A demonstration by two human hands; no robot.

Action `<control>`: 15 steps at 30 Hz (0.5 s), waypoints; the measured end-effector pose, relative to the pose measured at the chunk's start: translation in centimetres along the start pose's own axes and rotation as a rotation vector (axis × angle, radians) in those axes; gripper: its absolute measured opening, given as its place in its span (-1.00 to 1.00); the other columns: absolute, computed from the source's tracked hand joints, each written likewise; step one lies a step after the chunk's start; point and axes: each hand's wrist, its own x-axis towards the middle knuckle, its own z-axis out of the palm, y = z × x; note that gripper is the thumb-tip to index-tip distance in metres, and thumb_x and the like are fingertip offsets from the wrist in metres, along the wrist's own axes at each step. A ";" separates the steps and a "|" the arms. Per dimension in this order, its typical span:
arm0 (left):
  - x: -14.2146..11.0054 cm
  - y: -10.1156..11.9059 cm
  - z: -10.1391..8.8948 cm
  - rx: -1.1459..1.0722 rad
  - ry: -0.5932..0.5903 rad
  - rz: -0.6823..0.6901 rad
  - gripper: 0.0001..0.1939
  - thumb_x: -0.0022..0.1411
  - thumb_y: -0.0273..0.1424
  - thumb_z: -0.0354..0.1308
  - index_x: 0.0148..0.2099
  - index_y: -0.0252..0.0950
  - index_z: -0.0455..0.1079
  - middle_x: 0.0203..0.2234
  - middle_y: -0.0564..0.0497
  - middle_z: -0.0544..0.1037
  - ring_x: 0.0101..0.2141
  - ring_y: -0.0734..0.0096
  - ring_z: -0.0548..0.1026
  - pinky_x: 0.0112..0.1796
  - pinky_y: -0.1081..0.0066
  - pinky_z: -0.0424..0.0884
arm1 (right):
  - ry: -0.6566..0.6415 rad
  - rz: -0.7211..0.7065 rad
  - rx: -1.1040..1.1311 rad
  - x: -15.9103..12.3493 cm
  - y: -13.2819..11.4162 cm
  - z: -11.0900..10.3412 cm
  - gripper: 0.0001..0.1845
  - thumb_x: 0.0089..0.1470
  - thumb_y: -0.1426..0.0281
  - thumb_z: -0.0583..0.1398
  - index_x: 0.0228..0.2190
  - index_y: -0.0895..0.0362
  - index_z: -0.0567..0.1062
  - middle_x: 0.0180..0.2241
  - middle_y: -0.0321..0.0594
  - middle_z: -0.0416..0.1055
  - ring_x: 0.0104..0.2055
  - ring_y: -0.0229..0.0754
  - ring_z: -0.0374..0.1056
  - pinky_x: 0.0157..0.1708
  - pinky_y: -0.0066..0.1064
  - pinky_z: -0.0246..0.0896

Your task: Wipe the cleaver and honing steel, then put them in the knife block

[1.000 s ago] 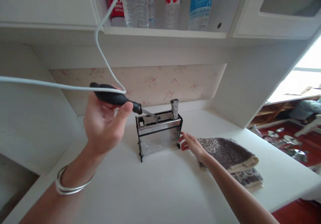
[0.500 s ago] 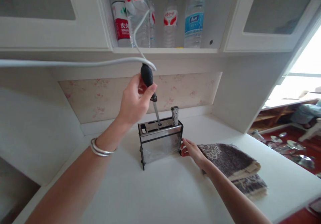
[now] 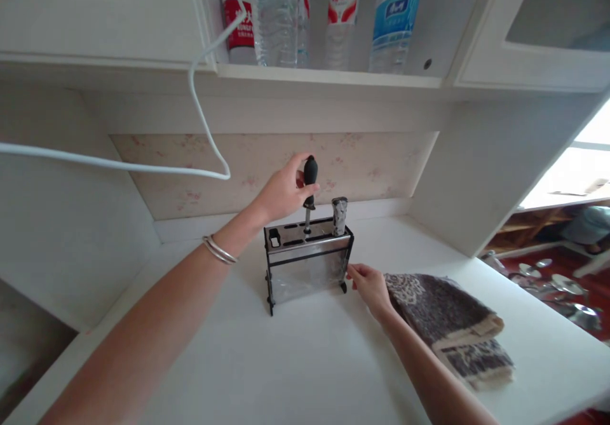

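My left hand is closed around the black handle of a sharpening steel. The steel's metal rod stands upright in a hole in the top of a knife holder, with only a short length showing above it. This holder has a metal top with slots, black side frames and clear panels. A knife with a grey-and-white patterned handle sits in its right end. Low at the holder's right side, my right hand has its fingers pinched against the black frame.
A folded brown patterned towel lies on the white counter beside my right forearm. Plastic bottles stand on the open cabinet shelf above. A white cable hangs in front of the cabinet. Metal pots and lids are on the floor at right.
The sharpening steel has gone down into the knife holder with my left hand, and more of its rod is hidden. My right hand stays at the holder's side.
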 end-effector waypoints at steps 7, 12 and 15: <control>-2.8 -1.7 1.0 0.138 -0.101 -0.076 -0.54 0.10 -0.35 0.23 0.04 -0.20 0.20 -0.32 0.00 0.51 -0.35 0.38 0.48 -0.28 0.36 0.39 | 0.071 -0.003 0.029 0.2 0.2 0.3 -0.46 0.02 -0.08 0.10 -0.42 0.14 0.54 -0.60 -0.23 0.44 -0.61 -0.25 0.27 -0.61 -0.47 0.05; -3.6 -2.0 1.7 0.190 -0.141 -0.088 -0.57 0.11 -0.33 0.21 0.03 -0.19 0.22 -0.32 0.01 0.53 -0.31 0.33 0.47 -0.27 0.34 0.35 | 0.099 -0.033 0.236 0.6 0.0 0.9 -0.47 0.05 0.00 0.11 -0.11 0.11 0.46 -0.17 -0.12 0.50 -0.46 -0.25 0.38 -0.37 -0.35 0.31; -3.6 -2.1 1.9 0.190 -0.151 -0.086 -0.58 0.16 -0.33 0.17 0.06 -0.19 0.22 -0.28 0.00 0.53 -0.27 0.31 0.48 -0.23 0.32 0.35 | 0.086 -0.062 0.240 0.7 -0.3 1.0 -0.48 0.04 0.08 0.12 -0.03 0.11 0.42 -0.07 -0.10 0.45 -0.42 -0.25 0.38 -0.34 -0.32 0.34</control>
